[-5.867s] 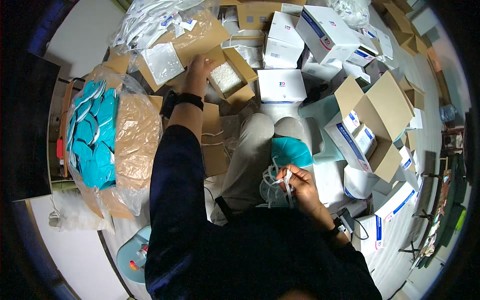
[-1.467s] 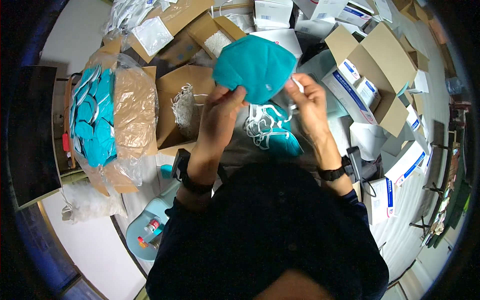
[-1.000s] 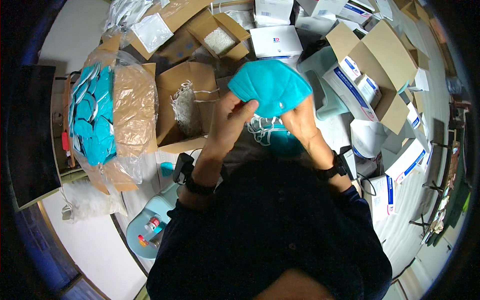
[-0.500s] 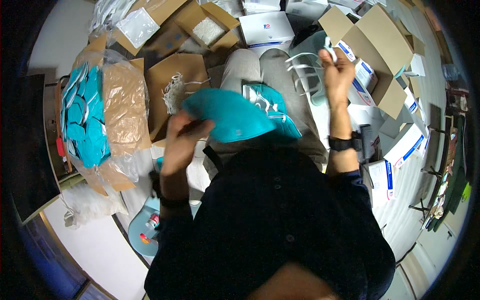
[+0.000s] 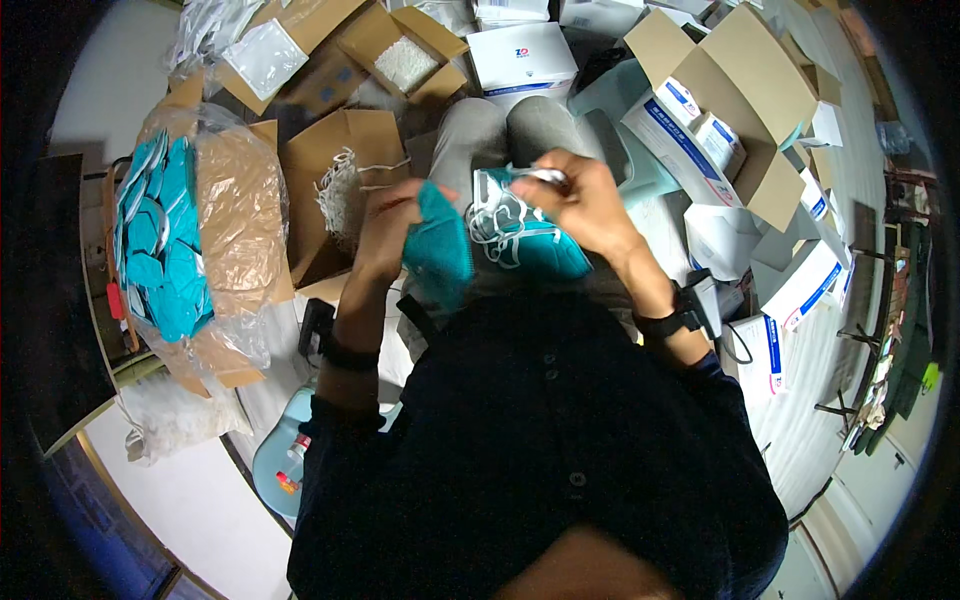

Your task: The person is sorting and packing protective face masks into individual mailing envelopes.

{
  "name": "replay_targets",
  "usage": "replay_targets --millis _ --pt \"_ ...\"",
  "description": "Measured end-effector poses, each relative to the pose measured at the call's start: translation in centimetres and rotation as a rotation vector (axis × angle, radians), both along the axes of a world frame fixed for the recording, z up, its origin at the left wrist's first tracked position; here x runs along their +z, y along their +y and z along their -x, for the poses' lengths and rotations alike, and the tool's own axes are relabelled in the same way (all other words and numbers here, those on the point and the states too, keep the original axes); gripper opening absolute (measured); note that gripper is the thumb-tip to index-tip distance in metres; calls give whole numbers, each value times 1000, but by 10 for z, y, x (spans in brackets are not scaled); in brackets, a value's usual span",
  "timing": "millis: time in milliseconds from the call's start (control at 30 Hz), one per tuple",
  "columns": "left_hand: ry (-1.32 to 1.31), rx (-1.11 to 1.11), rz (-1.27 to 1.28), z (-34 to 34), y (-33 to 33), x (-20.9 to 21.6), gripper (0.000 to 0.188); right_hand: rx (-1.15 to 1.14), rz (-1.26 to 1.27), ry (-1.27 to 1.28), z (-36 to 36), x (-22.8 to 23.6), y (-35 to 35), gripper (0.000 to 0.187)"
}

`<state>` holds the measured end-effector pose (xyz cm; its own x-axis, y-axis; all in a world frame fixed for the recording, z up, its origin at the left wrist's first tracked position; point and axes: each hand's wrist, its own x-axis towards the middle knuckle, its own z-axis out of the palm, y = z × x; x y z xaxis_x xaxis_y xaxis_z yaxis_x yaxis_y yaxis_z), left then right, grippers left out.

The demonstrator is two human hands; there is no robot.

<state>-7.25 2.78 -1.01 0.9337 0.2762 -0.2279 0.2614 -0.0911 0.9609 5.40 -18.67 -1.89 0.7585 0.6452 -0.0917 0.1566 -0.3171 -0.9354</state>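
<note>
My left hand (image 5: 385,228) pinches a teal face mask (image 5: 438,245) by its edge, in front of my lap; the mask is somewhat smeared by motion. In my right hand (image 5: 592,208), fingers closed, are white elastic straps (image 5: 546,175), partly hidden by the fingers. Below that hand, more teal masks (image 5: 552,252) lie on my thighs, with white straps (image 5: 493,222) looped loosely over them. Whether the straps in my right hand join those on the lap is hard to make out.
At the left, a plastic-lined carton (image 5: 240,220) holds many teal masks (image 5: 170,240). Beside it, an open cardboard box (image 5: 300,165) contains white straps (image 5: 340,190). A large open carton (image 5: 760,70) with white boxes stands at the right. A blue stool (image 5: 275,455) is lower left.
My right hand has come left and down from beside the carton to above the lap. The mask in my left hand has turned from broad to edge-on and shifted left.
</note>
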Motion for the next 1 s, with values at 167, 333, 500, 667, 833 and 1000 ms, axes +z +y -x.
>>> replay_targets --millis 167,333,500,667,833,1000 --pt "206 -175 87 -21 -16 -13 25 156 75 93 -2 -8 3 16" --pt "139 -262 -157 -27 -42 -21 25 141 -270 504 6 -27 3 11" --pt "147 -301 -225 -28 -44 -30 21 109 -157 307 8 -21 2 8" --pt "-12 -282 -345 -19 -43 -4 21 -207 142 -523 -17 -52 -7 7" --pt "-54 -115 -279 -3 -51 5 24 -232 126 -483 -23 -46 -4 21" --pt "-68 -26 -305 25 -41 30 21 -509 160 -366 -72 -84 -52 12"
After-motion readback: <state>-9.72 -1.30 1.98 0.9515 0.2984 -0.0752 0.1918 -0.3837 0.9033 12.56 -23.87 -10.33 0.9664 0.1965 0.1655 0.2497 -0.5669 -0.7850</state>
